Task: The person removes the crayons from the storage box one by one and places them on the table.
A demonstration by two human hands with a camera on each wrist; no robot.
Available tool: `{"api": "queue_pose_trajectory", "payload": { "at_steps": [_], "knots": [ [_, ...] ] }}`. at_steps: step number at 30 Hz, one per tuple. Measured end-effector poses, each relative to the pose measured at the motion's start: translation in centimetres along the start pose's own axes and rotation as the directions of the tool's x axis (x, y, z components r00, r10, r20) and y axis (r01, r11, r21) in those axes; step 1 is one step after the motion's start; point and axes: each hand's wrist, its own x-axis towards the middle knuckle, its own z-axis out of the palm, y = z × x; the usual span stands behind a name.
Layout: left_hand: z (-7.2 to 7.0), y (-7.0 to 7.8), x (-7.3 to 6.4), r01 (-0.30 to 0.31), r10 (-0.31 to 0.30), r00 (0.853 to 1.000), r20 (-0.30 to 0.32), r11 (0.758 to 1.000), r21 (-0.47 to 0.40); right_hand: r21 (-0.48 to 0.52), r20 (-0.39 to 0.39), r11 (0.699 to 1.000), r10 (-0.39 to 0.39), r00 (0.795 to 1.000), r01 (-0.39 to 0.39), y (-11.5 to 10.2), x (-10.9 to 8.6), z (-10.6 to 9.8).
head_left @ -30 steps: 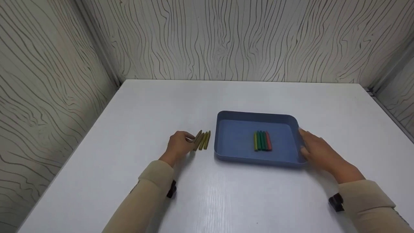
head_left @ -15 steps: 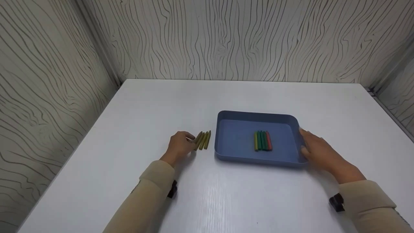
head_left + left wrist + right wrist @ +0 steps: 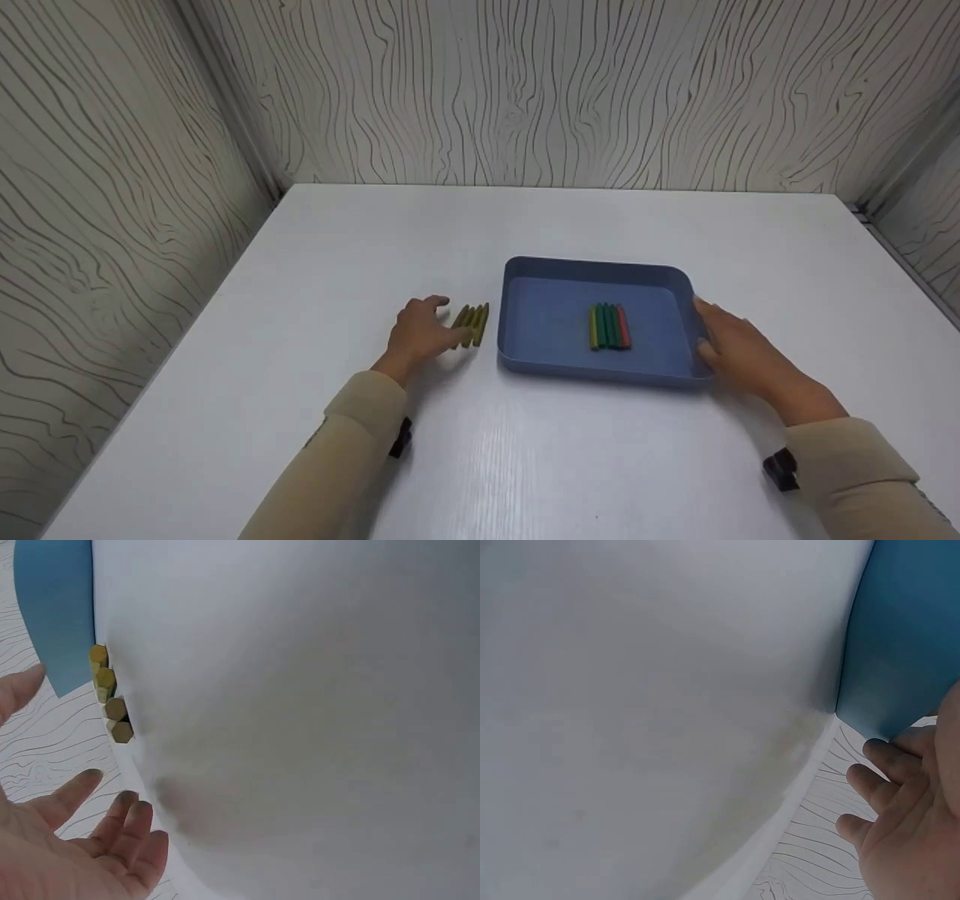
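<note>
Several olive and brownish crayons (image 3: 477, 324) with six-sided ends lie side by side on the table, left of the blue tray (image 3: 555, 360). Beside them is my left hand (image 3: 420, 334), thumb and fingers spread apart and the thumb overlapping the row in the head view. The left wrist view shows the crayons' ends (image 3: 116, 709) stacked in a line, with the fingers (image 3: 139, 829) apart from them. My right hand (image 3: 742, 356) rests against the tray's right wall, its fingers (image 3: 874, 784) loosely extended. Inside the tray, a yellow-green crayon (image 3: 594, 328), two green crayons (image 3: 607, 327) and a red crayon (image 3: 623, 328) lie together.
The white table (image 3: 480, 450) runs back to a wood-grain patterned wall (image 3: 510, 97), with another such wall (image 3: 97, 225) on the left. The tray has a low raised rim all round. A dark wrist device (image 3: 781, 469) shows at the right cuff.
The leftmost olive crayon, earlier at my left fingers and raised beside the row, now lies in line with the others. My left fingers have spread apart. The right hand and tray stay put.
</note>
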Motion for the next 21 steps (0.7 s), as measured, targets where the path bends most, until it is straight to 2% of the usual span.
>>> {"api": "queue_pose_trajectory", "payload": {
  "at_steps": [8, 15, 21],
  "knots": [
    [0.3, 0.7, 0.0, -0.049, 0.055, 0.998, -0.036, 0.986, 0.159, -0.009, -0.005, 1.000, -0.002, 1.000, 0.002, -0.1, 0.1, 0.0],
    [0.5, 2.1, 0.1, -0.068, 0.095, 0.992, -0.078, 0.954, 0.291, 0.002, 0.012, 1.000, 0.005, 1.000, -0.005, 0.0, -0.1, -0.1],
    [0.7, 3.8, 0.2, -0.102, 0.140, 0.986, -0.094, 0.940, 0.325, 0.011, 0.009, 1.000, -0.002, 1.000, 0.002, -0.1, -0.1, -0.1]
  ]
}}
